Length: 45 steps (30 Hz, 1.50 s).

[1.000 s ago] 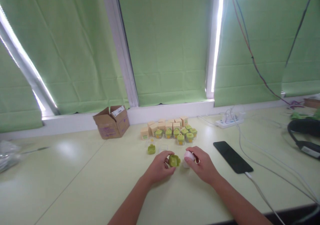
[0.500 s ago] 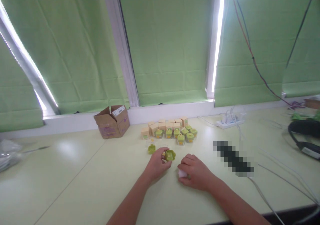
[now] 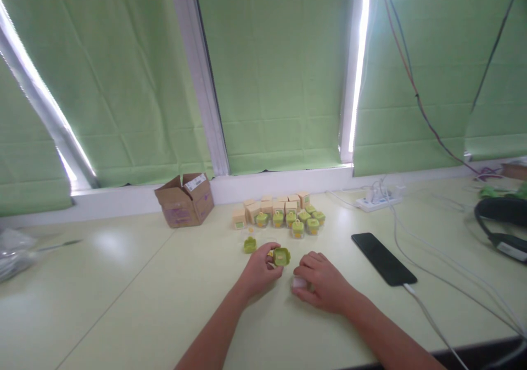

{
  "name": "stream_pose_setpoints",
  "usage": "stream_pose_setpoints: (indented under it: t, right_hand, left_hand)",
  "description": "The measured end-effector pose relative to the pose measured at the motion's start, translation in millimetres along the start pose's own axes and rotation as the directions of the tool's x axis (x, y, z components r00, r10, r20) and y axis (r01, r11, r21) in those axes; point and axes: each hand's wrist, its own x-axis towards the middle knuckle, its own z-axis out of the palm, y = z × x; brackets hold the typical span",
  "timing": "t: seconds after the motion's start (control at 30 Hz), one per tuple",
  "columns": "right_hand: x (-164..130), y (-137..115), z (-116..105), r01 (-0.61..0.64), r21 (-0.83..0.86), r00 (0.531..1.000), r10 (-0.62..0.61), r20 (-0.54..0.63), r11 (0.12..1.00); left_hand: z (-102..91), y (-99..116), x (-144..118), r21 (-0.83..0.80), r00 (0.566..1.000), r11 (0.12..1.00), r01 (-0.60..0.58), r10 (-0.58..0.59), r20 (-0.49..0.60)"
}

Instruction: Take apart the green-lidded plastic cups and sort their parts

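Across the pale table (image 3: 123,298), below green blinds (image 3: 280,73), a cardboard box (image 3: 185,200) and a black phone (image 3: 382,258) are seen, then a cluster of small cartons and green-lidded jars (image 3: 284,212). Nearer, the right hand (image 3: 323,279) is closed over a small white object (image 3: 299,282) resting on the table, while the left hand (image 3: 259,271) pinches a green lid (image 3: 281,256) by its rim, just above the surface. Another green lid (image 3: 249,244) lies nearby. Light, stiff, somewhat slippery plastic is judged; an edge grip suits it.
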Motion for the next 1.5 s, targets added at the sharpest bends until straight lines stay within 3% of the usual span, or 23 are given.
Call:
stream_pose_setpoints:
  t: [0.2,0.33,0.67,1.0,1.17,1.4,1.5]
  right_hand:
    - [0.0,2.6,2.5,0.026,-0.010,0.998,-0.026,-0.054,1.000]
    - [0.6,3.6,4.5,0.038,-0.038,0.998,-0.040,-0.057,0.999]
    - [1.8,1.3,4.4,0.039,-0.039,0.995,-0.043,-0.094,0.998]
    - [2.4,4.0,8.7,0.007,-0.024,0.991,-0.010,-0.131,1.000]
    - [2.4,5.3,9.9,0.006,-0.019,0.991,-0.008,-0.130,1.000]
    - [0.4,6.0,9.7,0.016,0.146,0.991,0.003,-0.131,0.989]
    - [0.3,6.1,10.5,-0.018,0.143,0.989,0.038,-0.144,0.990]
  left_hand:
    - [0.1,9.7,-2.7,0.104,0.999,0.994,-0.038,0.037,0.009]
    - [-0.3,17.3,-6.4,0.224,0.982,0.956,-0.188,0.184,0.038]
    - [1.4,36.1,-11.8,0.163,0.928,0.921,-0.355,0.325,0.181]
    - [2.9,44.8,-14.2,0.193,0.901,0.888,-0.417,0.376,0.217]
    - [4.6,37.9,-14.9,0.195,0.907,0.888,-0.416,0.390,0.160]
    - [5.7,32.8,-14.6,0.149,0.891,0.880,-0.450,0.433,0.135]
    - [6.5,32.0,-14.2,0.156,0.883,0.871,-0.465,0.447,0.142]
